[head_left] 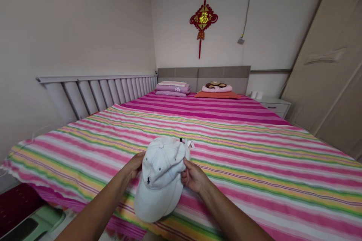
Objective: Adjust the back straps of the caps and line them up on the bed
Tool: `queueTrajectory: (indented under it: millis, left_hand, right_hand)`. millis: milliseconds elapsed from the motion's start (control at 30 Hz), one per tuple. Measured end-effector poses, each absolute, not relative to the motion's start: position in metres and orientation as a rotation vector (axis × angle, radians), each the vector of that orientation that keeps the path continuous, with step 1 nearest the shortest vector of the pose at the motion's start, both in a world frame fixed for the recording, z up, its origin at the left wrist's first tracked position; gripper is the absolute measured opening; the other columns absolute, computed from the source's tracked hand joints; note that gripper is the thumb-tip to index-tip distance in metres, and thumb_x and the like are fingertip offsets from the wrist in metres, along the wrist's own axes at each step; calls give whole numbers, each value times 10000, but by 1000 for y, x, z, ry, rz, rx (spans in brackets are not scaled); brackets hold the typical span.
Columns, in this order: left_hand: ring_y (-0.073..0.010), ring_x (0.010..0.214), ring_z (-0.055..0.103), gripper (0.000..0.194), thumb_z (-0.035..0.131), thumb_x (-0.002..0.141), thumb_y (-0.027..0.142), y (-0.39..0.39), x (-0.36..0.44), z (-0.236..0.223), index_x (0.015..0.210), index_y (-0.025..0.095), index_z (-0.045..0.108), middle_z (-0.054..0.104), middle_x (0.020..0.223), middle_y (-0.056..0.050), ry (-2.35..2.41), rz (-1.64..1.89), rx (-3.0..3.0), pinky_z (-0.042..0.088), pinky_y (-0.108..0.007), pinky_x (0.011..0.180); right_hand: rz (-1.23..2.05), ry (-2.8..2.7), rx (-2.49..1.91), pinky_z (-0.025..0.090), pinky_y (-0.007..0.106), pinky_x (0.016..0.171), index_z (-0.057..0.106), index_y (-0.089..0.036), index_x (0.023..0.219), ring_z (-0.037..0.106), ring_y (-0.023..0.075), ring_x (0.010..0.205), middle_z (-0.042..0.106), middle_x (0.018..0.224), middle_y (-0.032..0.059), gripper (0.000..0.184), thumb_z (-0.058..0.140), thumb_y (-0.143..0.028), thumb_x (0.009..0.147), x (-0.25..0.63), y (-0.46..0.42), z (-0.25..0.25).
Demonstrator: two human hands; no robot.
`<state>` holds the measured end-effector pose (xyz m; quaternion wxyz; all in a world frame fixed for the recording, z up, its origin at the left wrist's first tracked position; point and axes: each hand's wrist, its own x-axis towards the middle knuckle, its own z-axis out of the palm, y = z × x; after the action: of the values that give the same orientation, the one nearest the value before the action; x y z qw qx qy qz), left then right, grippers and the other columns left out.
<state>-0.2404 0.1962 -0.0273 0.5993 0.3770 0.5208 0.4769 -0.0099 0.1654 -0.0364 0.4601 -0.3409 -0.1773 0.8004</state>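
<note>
A white baseball cap (161, 177) with a small dark logo on its front sits above the near edge of the striped bed (254, 158), brim pointing toward me. My left hand (135, 166) grips the cap's left side, fingers curled behind the crown. My right hand (192, 176) grips its right side, thumb pressed on the fabric. A small white tag shows at the cap's back.
Folded pink bedding (172, 88) and a pillow on an orange cushion (217, 91) lie at the headboard. A padded rail (96, 92) runs along the left wall. A white nightstand (274, 104) and wardrobe (330, 67) stand at right. A green stool (42, 222) sits lower left.
</note>
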Motion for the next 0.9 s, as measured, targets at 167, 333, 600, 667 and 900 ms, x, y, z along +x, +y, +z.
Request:
queueTrajectory:
  millis: [167, 333, 600, 667, 900]
  left_hand:
    - [-164, 504, 596, 103, 653, 536, 107, 197, -239, -31, 612, 137, 589, 660, 557, -38, 1206, 1113, 821, 480, -268, 538]
    - [-192, 552, 613, 99, 658, 568, 189, 192, -236, -26, 633, 141, 603, 661, 577, -47, 1185, 1087, 807, 482, -286, 558]
    - [-146, 460, 563, 91, 647, 517, 96, 192, -227, -16, 593, 129, 610, 652, 541, -17, 1185, 1129, 824, 457, -249, 492]
    - [-164, 464, 574, 65, 633, 525, 102, 197, -225, -18, 568, 131, 593, 644, 520, -25, 1190, 1127, 794, 463, -266, 487]
    - [-196, 522, 615, 110, 598, 532, 54, 211, -220, -27, 597, 140, 575, 634, 494, -23, 1146, 1195, 747, 493, -282, 516]
  right_hand:
    - [1929, -363, -865, 200, 138, 302, 470, -171, 653, 332, 38, 266, 446, 371, -72, 273, 533, -398, 791, -16, 165, -38]
    - [1781, -311, -918, 178, 137, 300, 409, -181, 610, 314, 32, 269, 367, 358, -97, 304, 490, -397, 807, -17, 166, -41]
    - [1603, -426, -1000, 222, 139, 300, 420, -175, 582, 352, 35, 293, 387, 381, -90, 302, 594, -376, 725, -13, 165, -44]
    - [1559, -466, -1015, 228, 141, 299, 418, -178, 570, 347, 37, 289, 389, 365, -87, 300, 584, -368, 733, -12, 167, -45]
    - [1489, -526, -1153, 183, 150, 271, 409, -173, 535, 298, 41, 243, 348, 303, -95, 307, 497, -302, 799, -12, 174, -58]
